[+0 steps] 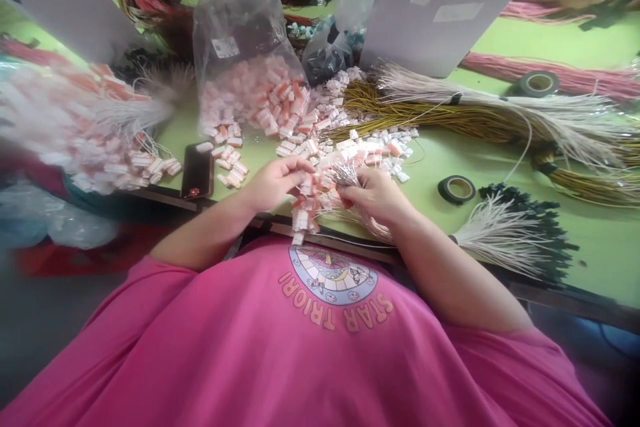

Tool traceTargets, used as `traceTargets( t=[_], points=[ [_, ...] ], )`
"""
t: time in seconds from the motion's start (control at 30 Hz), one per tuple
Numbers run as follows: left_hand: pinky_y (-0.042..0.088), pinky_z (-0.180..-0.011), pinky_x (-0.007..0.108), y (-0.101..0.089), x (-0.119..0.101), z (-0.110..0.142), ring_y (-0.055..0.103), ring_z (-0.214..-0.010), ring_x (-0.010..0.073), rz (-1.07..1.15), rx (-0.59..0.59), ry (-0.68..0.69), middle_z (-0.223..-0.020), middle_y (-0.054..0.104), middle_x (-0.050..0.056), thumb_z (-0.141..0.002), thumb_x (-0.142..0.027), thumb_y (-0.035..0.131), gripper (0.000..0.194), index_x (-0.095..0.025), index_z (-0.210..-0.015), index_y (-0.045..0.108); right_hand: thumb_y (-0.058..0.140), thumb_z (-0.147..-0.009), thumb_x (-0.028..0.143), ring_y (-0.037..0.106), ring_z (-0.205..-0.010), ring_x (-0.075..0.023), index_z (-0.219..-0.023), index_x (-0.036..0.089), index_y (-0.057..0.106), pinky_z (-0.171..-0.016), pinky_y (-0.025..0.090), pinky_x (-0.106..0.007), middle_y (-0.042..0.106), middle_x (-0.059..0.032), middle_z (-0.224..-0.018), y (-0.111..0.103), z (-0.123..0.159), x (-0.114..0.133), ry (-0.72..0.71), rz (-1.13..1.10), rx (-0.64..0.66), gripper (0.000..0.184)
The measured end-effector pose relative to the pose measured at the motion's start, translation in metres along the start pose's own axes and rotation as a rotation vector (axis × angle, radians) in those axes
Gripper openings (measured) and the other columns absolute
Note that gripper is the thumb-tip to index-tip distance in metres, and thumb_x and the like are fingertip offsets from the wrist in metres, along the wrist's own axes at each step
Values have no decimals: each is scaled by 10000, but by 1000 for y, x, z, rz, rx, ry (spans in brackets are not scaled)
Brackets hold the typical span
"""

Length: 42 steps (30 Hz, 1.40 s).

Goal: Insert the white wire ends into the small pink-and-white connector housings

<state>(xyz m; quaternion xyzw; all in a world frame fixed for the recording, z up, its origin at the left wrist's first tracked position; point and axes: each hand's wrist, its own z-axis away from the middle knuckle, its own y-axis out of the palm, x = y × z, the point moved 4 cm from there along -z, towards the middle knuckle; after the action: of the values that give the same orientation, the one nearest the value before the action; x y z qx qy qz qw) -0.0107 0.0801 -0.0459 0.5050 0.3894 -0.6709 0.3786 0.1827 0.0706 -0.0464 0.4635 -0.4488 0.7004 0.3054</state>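
Many wires (pixel 345 175) were pinched in the right grip (pixel 371 192) near the surface (pixel 610 240) edge, where a loosened hold could have spilled them, while the left grip (pixel 278 180) touched connectors (pixel 303 217), its closure unclear.

Right hand (pixel 377 197) round white wires (pixel 367 217).

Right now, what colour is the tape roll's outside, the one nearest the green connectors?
Black tape roll; it shows best in the head view.
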Motion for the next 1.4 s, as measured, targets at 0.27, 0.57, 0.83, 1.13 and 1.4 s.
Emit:
traceTargets(
  t=[0.27, 0.57, 0.83, 1.13, 1.4],
  points=[
    [445, -583, 213, 23, 8, -6, 558, -637, 88, 82, 66, -67, -814, 623, 32, -713, -218, 714, 344, -113, -1011, 577, 589, -650, 167, 584, -641, -146, -680, 189, 642, -629, 452, -295, 646, -2, -670, -1, -5, -11, 21, -81, 94, 64],
    [471, -667, 246, 30, -2, -5, 586, -706, 111, -105, 117, 7, -834, 629, 42, -786, -186, 593, 185, -119, -957, 572, 656, -625, 173, 532, -621, -128, -695, 171, 648, -618, 404, -278, 593, 28, -649, -1, -2, -5, -42, -204, 63, 70],
    [484, -586, 240, 44, -13, -10, 601, -631, 120, -285, 131, 45, -750, 647, 29, -793, -271, 607, 218, -126, -954, 632, 701, -563, 151, 579, -657, -141, -804, 150, 627, -606, 446, -274, 642, -14, -745, 0, 1, 1, -46, -438, 8, 252],
    [402, -511, 201, 29, -11, -3, 521, -528, 81, -332, -87, 99, -592, 574, -18, -787, -284, 608, 146, -141, -774, 631, 572, -641, 155, 515, -619, -131, -735, 163, 556, -619, 421, -300, 562, 11, -645, -7, 3, 2, -38, -107, -264, 96],
    [427, -531, 222, 28, 1, 1, 540, -541, 95, -218, -61, 70, -609, 589, 4, -774, -354, 654, 216, -139, -781, 633, 632, -678, 274, 511, -609, -119, -695, 145, 644, -613, 406, -283, 555, 19, -605, 5, 4, 0, -40, -56, -116, 131]
  ],
)
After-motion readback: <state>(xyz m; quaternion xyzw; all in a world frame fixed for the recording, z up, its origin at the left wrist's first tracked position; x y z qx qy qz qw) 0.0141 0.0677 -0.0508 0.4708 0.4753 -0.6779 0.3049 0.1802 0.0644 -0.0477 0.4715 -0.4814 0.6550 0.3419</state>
